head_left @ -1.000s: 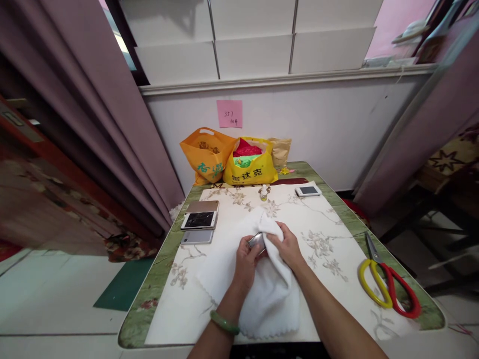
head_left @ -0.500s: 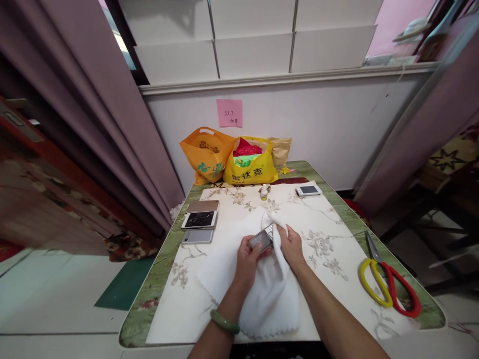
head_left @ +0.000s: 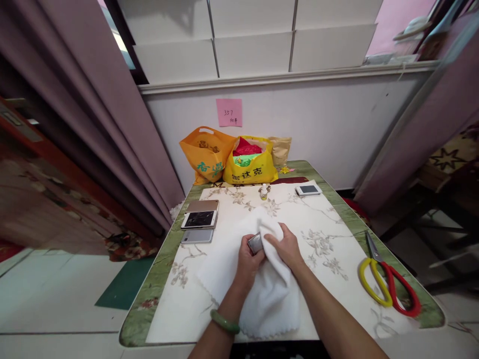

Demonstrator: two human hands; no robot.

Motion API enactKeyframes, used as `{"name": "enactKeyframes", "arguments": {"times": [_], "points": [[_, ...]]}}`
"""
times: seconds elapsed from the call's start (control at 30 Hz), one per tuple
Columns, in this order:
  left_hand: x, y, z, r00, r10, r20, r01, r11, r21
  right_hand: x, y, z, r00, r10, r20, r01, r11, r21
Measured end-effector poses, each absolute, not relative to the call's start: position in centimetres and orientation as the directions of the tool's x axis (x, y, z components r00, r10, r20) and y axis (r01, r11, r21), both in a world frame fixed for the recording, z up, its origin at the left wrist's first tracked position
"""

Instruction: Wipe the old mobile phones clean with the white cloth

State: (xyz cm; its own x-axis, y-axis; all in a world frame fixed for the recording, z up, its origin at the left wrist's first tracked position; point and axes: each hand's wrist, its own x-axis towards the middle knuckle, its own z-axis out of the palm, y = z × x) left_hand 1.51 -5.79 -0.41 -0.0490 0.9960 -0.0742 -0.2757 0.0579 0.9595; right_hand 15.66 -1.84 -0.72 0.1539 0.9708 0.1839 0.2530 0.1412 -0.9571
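Low over the middle of the table, my left hand [head_left: 248,260] is closed around one end of a small silver keypad phone [head_left: 256,243]. My right hand [head_left: 287,246] grips a white cloth [head_left: 275,279] and presses a fold of it over the phone's other end, so the keypad is hidden. The rest of the cloth spreads below and to the left of both hands. A green bangle [head_left: 224,321] circles my left wrist.
Several smartphones, one with a cracked-looking screen [head_left: 201,219], lie at left; a white phone [head_left: 309,190] lies back right. A small bottle [head_left: 264,191] stands mid-back. Scissors [head_left: 385,279] rest at the right edge. An orange bag [head_left: 207,154] and yellow bag [head_left: 252,174] stand behind.
My right hand has drawn the cloth leftward over the phone, covering its keypad. The phone's visible end is now shorter and tilted differently in my left hand.
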Motion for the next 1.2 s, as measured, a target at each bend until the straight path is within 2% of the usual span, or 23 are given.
{"name": "enactKeyframes", "arguments": {"times": [0.07,0.2,0.33,0.43,0.57,0.77,0.87,0.97,1.07,1.13,1.2], "points": [[1.5,-5.7,-0.5,-0.064,0.996,-0.069,-0.3,0.047,0.953,15.7,-1.8,-0.8,0.141,0.976,0.165,0.264,0.124,-0.957],[1.6,-5.5,-0.8,-0.08,0.993,-0.081,-0.369,0.046,0.928,15.8,-1.7,-1.1,0.241,0.956,0.165,0.289,0.092,-0.953],[1.5,-5.1,-0.9,-0.155,0.977,-0.145,-0.525,0.042,0.85,15.8,-2.0,-0.9,0.118,0.974,0.194,0.248,0.161,-0.955],[1.2,-4.8,-0.8,-0.133,0.979,-0.155,-0.613,0.041,0.789,15.7,-2.2,-0.7,0.063,0.978,0.198,0.244,0.177,-0.953],[1.0,-4.6,-0.8,-0.114,0.982,-0.148,-0.639,0.042,0.768,15.7,-2.0,-0.9,0.207,0.968,0.139,0.176,0.103,-0.979],[1.2,-4.5,-0.7,-0.209,0.958,-0.197,-0.68,0.002,0.733,16.3,-1.9,-1.1,0.362,0.932,-0.023,0.006,-0.027,-1.0],[1.5,-4.6,-0.6,-0.264,0.932,-0.25,-0.62,0.035,0.784,16.4,-2.0,-1.2,0.262,0.965,0.017,0.027,0.01,-1.0],[1.8,-4.8,-0.4,-0.345,0.91,-0.23,-0.565,-0.006,0.825,16.3,-2.2,-1.5,0.132,0.986,0.1,0.095,0.088,-0.992],[2.0,-4.8,-0.3,-0.334,0.92,-0.205,-0.615,-0.048,0.787,15.9,-2.4,-1.3,-0.092,0.98,0.178,0.179,0.193,-0.965],[2.0,-4.7,-0.3,-0.299,0.936,-0.188,-0.652,-0.057,0.757,15.7,-2.6,-0.9,-0.236,0.95,0.207,0.293,0.272,-0.917],[1.8,-4.6,-0.2,-0.282,0.941,-0.186,-0.659,-0.049,0.751,15.6,-2.7,-0.5,-0.278,0.938,0.206,0.412,0.311,-0.857]]}}
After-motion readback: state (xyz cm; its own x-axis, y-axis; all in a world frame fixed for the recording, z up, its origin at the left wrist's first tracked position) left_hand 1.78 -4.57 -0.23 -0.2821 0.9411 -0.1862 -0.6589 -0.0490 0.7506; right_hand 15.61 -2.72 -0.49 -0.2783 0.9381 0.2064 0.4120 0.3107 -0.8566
